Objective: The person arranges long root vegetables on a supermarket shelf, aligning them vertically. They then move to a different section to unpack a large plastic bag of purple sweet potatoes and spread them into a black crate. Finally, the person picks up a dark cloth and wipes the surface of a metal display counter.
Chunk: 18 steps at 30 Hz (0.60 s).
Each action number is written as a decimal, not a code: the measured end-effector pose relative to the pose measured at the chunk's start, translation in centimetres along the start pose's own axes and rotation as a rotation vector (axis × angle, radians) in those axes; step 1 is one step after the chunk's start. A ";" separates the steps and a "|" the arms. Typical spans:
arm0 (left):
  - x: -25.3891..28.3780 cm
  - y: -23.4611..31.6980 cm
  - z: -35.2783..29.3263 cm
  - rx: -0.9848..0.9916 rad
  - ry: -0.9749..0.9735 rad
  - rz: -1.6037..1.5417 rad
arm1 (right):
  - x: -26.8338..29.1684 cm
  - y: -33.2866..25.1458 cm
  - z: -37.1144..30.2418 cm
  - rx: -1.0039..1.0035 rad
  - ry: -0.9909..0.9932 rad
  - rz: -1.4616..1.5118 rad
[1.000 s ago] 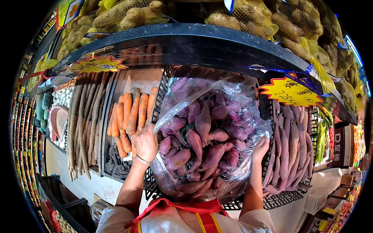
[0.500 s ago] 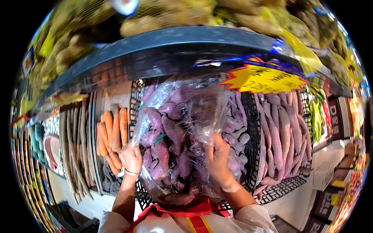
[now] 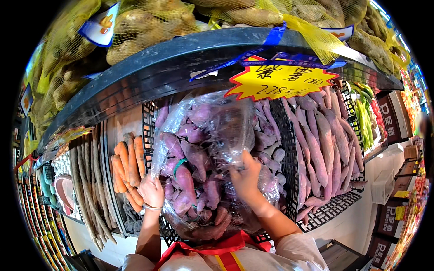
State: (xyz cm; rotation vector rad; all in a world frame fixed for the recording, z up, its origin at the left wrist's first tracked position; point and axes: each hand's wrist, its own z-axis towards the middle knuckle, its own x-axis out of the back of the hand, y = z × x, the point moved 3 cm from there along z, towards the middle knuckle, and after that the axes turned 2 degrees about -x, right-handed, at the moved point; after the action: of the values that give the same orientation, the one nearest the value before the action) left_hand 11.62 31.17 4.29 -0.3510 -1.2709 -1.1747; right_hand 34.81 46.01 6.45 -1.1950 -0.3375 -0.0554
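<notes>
Two bare hands are holding a clear plastic bag [image 3: 233,128] of purple sweet potatoes [image 3: 196,156], which is lying in a black crate [image 3: 289,149]. The left hand [image 3: 151,192] is standing at the bag's left edge, its grip pinching the gathered film. The right hand [image 3: 247,176] is resting right of the middle, its curled grip clutching a crumpled fold. The exposed roots are lying between the two grips and reaching both nearer and farther than them; the bag's left edge is running from the left hand toward the far side, leaning right. The right hand is sitting closer to the bag's middle. Carrots [image 3: 132,158] are lying just left of the crate, while longer pinkish roots [image 3: 332,153] are filling the space to its right.
</notes>
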 end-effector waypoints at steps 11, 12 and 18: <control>0.6 1.6 -1.7 0.579 0.028 -1.295 | 4.6 6.3 1.2 -0.270 0.221 0.524; 1.3 2.6 -1.7 0.549 0.007 -1.286 | 5.1 6.2 1.3 -0.266 0.220 0.505; 6.6 5.7 -2.0 0.425 -0.089 -1.318 | 7.1 2.2 0.7 -0.296 0.299 0.473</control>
State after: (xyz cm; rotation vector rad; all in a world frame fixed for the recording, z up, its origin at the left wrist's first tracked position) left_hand 16.39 28.90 11.42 0.9105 -1.8264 -1.8773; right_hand 41.85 48.38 6.74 -1.5104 0.2277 0.1305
